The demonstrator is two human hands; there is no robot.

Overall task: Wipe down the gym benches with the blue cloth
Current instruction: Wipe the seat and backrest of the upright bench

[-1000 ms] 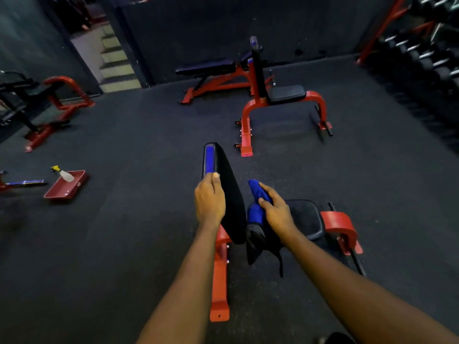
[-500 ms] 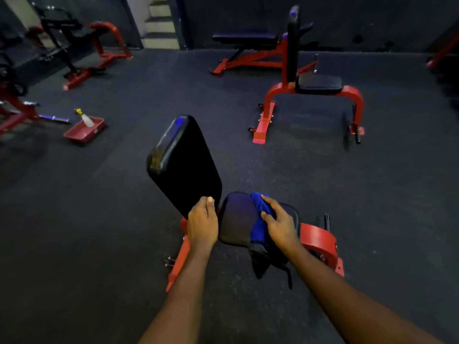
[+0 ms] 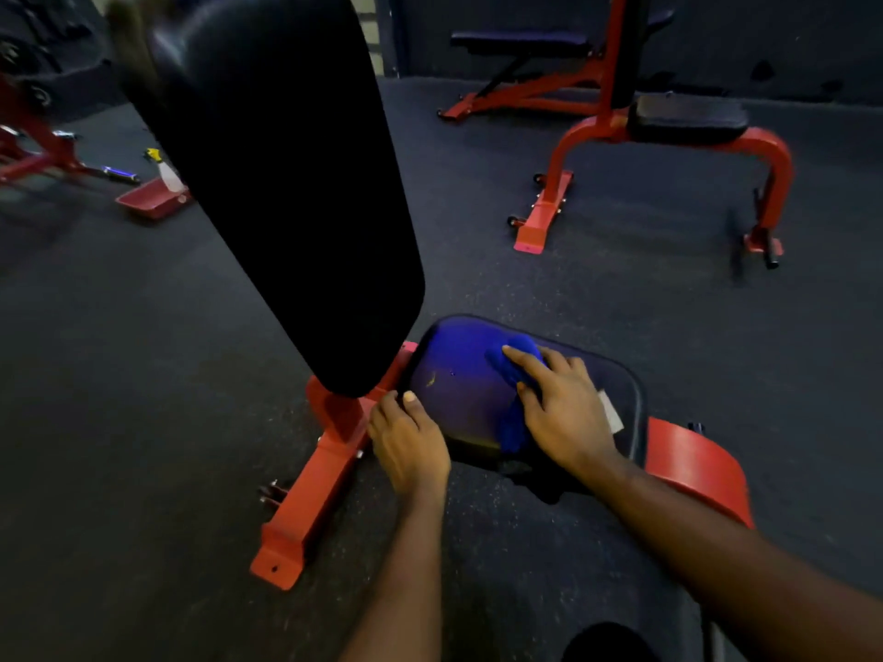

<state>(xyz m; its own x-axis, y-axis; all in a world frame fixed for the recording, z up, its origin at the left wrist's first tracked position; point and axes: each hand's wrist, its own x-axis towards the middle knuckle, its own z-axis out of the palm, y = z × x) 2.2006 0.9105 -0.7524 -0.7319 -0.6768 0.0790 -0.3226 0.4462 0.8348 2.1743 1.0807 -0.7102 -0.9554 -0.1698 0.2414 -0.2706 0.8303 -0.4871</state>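
Black vinyl backrest (image 3: 286, 183) of the near bench fills the upper left, tilted up from its red frame (image 3: 310, 494). Second bench (image 3: 669, 126) stands at upper right, well apart. Seat pad (image 3: 454, 370) lies at lower centre under both hands. Right hand (image 3: 564, 408): fingers straight, pressing the blue cloth (image 3: 513, 370) flat onto the pad's middle. Left hand (image 3: 411, 446): fingers curled over the pad's left edge, gripping it. Red tray (image 3: 153, 200) with spray bottle (image 3: 167, 172) sits at the left edge. One second earlier the left hand held the backrest's edge; backrest and seat now loom far larger in frame
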